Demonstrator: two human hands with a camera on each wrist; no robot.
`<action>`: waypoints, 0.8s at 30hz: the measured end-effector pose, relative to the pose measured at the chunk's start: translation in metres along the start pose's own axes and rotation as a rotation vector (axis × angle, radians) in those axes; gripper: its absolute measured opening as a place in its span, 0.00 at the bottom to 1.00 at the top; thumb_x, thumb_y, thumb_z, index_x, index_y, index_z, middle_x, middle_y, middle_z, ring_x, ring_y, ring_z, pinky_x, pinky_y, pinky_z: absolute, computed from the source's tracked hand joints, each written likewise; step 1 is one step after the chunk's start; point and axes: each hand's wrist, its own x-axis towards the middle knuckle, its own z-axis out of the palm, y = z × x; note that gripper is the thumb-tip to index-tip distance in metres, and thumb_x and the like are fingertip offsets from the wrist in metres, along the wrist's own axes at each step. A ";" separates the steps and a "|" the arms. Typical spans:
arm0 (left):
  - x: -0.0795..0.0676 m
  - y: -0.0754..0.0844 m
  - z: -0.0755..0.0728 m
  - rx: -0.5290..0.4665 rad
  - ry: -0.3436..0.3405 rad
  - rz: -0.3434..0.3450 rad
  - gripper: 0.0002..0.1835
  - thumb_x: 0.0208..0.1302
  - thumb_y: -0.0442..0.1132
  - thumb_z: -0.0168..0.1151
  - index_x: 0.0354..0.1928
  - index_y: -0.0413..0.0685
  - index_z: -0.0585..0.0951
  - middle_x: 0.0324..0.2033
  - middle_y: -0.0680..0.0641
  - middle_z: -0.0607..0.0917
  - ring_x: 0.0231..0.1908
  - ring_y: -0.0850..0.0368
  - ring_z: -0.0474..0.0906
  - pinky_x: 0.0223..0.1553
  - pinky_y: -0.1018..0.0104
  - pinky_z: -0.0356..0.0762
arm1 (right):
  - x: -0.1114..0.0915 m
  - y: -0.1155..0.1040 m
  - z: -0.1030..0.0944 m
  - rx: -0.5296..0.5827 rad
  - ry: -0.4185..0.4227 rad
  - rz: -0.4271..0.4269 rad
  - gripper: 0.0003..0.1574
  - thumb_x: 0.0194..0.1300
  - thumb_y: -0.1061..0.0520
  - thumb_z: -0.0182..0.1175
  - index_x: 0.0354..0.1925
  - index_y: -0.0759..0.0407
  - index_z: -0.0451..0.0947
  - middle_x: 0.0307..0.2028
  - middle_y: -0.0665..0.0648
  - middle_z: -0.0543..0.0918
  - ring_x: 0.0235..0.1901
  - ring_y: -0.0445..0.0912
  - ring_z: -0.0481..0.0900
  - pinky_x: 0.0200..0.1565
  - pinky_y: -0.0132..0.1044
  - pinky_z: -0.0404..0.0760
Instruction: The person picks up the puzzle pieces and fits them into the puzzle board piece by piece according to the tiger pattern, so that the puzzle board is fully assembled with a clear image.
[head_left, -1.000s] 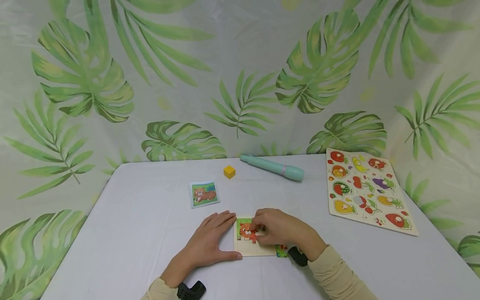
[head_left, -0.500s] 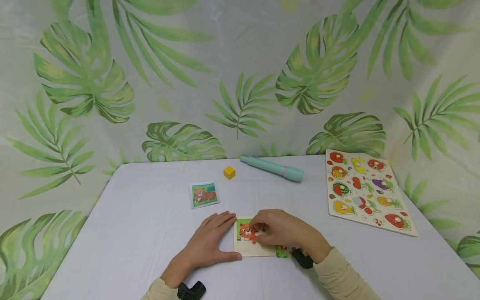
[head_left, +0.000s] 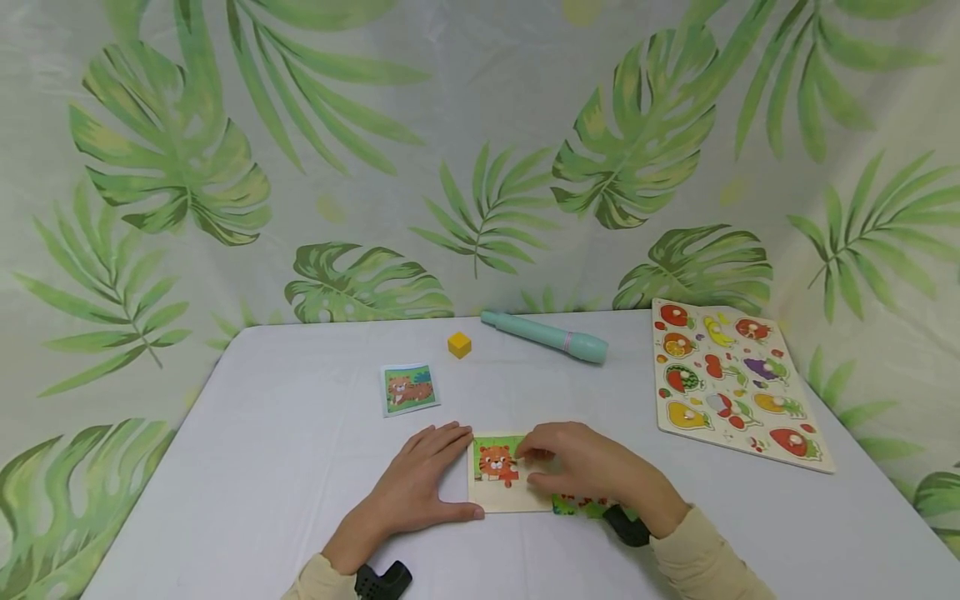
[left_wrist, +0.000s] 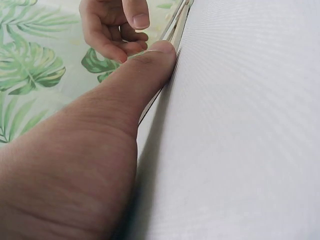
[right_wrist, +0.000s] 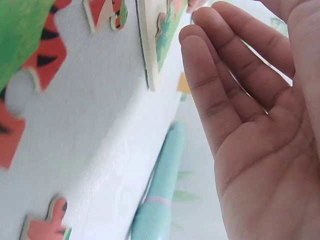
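Observation:
In the head view, a small wooden puzzle board (head_left: 510, 498) lies flat near the table's front, with an orange tiger's head in joined pieces (head_left: 495, 461) at its upper left. My left hand (head_left: 420, 487) rests against the board's left side, fingers extended, thumb touching the lower left corner. My right hand (head_left: 581, 462) hovers over the board's right part with loosely bent fingers, thumb and fingertips apart and nothing between them. Under the right wrist lie loose puzzle pieces (head_left: 577, 505), red and green; the right wrist view shows a striped puzzle piece (right_wrist: 54, 45) close up.
Behind the board lie a square tiger picture card (head_left: 409, 389), a yellow cube (head_left: 459, 345) and a teal flashlight-shaped object (head_left: 547, 335). A fruit puzzle board (head_left: 731, 379) lies at the right. A leaf-patterned cloth (head_left: 517, 108) hangs behind the white table (head_left: 285, 400).
My right hand has drawn back to the right from the tiger pieces, its thumb and fingers parting, and more of the tiger shows. My left hand has stayed in place.

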 end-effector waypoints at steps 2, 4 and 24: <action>0.000 0.000 0.000 -0.004 -0.003 -0.002 0.57 0.52 0.79 0.65 0.76 0.49 0.69 0.76 0.51 0.68 0.77 0.51 0.60 0.79 0.46 0.55 | -0.003 0.001 -0.001 0.002 0.003 0.006 0.16 0.67 0.52 0.69 0.53 0.51 0.85 0.47 0.42 0.85 0.46 0.35 0.80 0.54 0.38 0.84; 0.000 0.000 0.000 -0.005 -0.005 -0.002 0.57 0.52 0.79 0.65 0.76 0.49 0.69 0.76 0.51 0.69 0.77 0.51 0.60 0.79 0.46 0.55 | -0.006 0.002 -0.002 0.004 0.006 0.009 0.16 0.67 0.52 0.70 0.53 0.51 0.85 0.47 0.42 0.85 0.46 0.36 0.80 0.53 0.38 0.84; 0.001 -0.001 0.000 -0.006 -0.017 -0.009 0.57 0.52 0.78 0.65 0.76 0.49 0.69 0.76 0.51 0.69 0.78 0.51 0.59 0.79 0.46 0.55 | -0.038 0.023 -0.013 -0.018 0.068 0.030 0.18 0.66 0.53 0.71 0.54 0.53 0.84 0.46 0.44 0.85 0.43 0.38 0.80 0.48 0.37 0.85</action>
